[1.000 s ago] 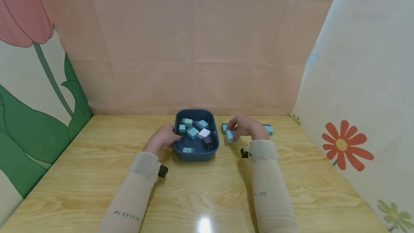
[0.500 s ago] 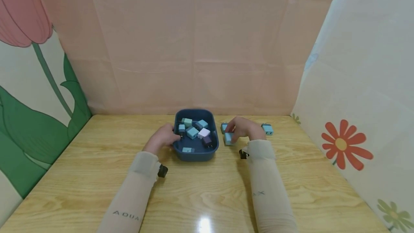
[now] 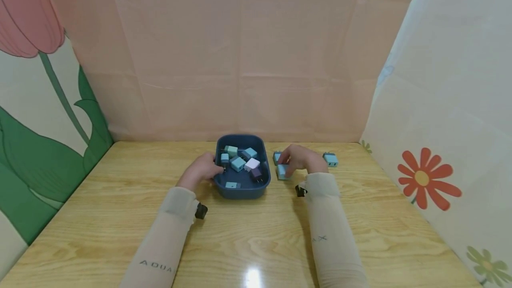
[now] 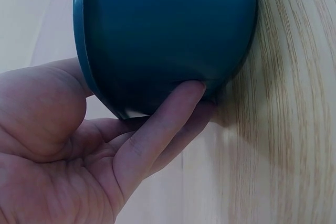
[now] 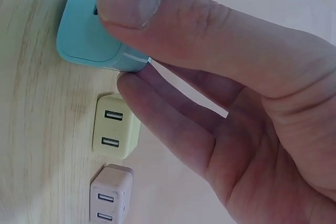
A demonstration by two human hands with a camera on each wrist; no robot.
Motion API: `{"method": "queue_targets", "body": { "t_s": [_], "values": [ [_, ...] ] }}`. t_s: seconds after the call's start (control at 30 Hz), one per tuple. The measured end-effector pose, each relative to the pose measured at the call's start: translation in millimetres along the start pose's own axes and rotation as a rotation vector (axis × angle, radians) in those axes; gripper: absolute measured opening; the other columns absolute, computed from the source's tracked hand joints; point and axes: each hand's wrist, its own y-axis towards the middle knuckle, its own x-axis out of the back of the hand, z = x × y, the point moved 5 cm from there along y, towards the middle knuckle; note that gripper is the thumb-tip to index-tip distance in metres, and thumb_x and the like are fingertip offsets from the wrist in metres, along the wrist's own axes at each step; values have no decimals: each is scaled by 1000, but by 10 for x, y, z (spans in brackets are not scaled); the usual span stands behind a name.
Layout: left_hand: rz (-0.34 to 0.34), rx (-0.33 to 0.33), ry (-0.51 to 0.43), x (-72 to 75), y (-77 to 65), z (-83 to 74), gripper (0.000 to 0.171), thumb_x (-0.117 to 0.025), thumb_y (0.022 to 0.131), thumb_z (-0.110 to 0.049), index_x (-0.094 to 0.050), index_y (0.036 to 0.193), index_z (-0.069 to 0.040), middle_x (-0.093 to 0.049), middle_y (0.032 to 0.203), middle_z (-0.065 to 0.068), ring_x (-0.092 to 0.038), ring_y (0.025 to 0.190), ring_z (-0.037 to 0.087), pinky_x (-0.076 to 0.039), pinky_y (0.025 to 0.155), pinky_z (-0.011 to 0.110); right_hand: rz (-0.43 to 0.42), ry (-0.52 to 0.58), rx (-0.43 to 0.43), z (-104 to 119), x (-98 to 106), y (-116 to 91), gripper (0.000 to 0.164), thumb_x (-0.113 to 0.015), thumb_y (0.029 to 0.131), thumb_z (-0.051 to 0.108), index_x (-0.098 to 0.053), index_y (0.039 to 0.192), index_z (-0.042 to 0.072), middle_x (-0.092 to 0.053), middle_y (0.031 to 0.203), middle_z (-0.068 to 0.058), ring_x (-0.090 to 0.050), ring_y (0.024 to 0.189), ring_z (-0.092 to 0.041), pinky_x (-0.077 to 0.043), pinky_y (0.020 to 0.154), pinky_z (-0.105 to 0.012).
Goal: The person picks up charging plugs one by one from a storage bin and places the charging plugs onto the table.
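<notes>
My left hand [image 3: 201,168] holds the left wall of a dark blue plastic bin [image 3: 242,194], thumb over the rim and fingers against the outside, as the left wrist view [image 4: 157,35] shows too. Inside the bin lie several USB wall chargers, among them a white one [image 3: 252,165] and a dark purple one [image 3: 256,174]. Right of the bin, my right hand [image 3: 302,158] pinches a light blue USB charger [image 3: 282,172] low over the table. In the right wrist view my thumb lies across that charger's port face [image 5: 89,40], with fingers behind it.
Behind the held charger stands another blue one [image 3: 277,158], partly covered by my hand. Farther right is a two-port charger [image 3: 330,159]. The right wrist view shows a yellow charger [image 5: 113,127] and a pinkish one [image 5: 111,195] in line on the wooden table [image 3: 248,239].
My right hand has shifted slightly left and down with the light blue charger, then stayed nearly still. The left hand and the bin have not moved.
</notes>
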Motion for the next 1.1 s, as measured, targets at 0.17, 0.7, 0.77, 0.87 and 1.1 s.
{"method": "queue_targets", "body": {
  "t_s": [0.17, 0.7, 0.77, 0.87, 1.1],
  "values": [
    [-2, 9, 0, 4, 4, 7, 35, -66, 106, -19, -67, 132, 5, -75, 120, 20, -73, 91, 24, -63, 81, 35, 4, -8, 8, 20, 0, 6, 43, -92, 82, 5, -81, 121, 19, -75, 134, -8, -68, 125, -31, -55, 113, -59],
    [-5, 16, 13, 7, -25, -23, 32, -67, 106, -18, -68, 128, 5, -75, 109, 18, -73, 83, 22, -62, 77, 33, 7, -37, 20, 31, -11, 29, 45, -93, 80, 7, -81, 122, 20, -77, 131, -6, -68, 123, -29, -55, 112, -58],
    [-5, 15, 15, 6, -26, -24, 32, -67, 106, -18, -68, 129, 5, -75, 109, 18, -72, 82, 22, -62, 77, 33, 9, -34, 13, 26, -12, 33, 46, -94, 80, 8, -81, 122, 21, -76, 131, -5, -68, 123, -28, -55, 112, -59],
    [-6, 11, 17, 2, -26, -26, 32, -67, 106, -18, -68, 128, 4, -75, 108, 17, -72, 81, 21, -62, 77, 33, 17, -31, 6, 18, -19, 43, 46, -94, 81, 9, -81, 123, 21, -76, 132, -5, -68, 124, -28, -54, 113, -60],
    [-1, 0, 14, 11, -38, -20, 32, -66, 106, -18, -68, 129, 5, -75, 107, 18, -71, 80, 21, -62, 77, 34, 35, -25, 5, 2, -45, 70, 46, -93, 82, 9, -80, 125, 21, -76, 134, -5, -68, 127, -28, -54, 115, -59]
  ]
}}
